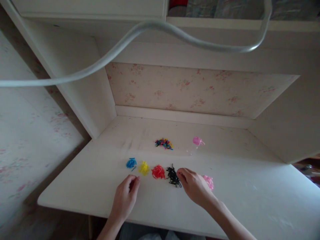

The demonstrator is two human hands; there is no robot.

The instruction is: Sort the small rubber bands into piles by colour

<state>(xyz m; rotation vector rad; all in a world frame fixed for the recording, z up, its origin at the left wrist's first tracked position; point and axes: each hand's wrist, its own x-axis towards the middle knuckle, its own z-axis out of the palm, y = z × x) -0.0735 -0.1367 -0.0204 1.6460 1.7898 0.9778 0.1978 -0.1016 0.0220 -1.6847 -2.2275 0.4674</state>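
Observation:
My left hand (127, 194) is closed, thumb and fingertips together, just in front of the yellow pile of small rubber bands (144, 168); whatever it may hold is too small to see. At the right edge of the black pile (173, 176), my right hand (193, 184) has its fingertips pinched together, and their contents are hidden. A red pile (158, 172) lies between the yellow and black ones, with a blue pile (131, 163) at the left end. Partly behind my right hand is a pink pile (209, 182). Farther back sits a mixed-colour heap (164, 143).
A clear container with a pink lid or top (197, 141) stands behind the row, on the right. The white desk (82, 186) has side panels and a shelf above. A pale cable (160, 26) crosses the upper view.

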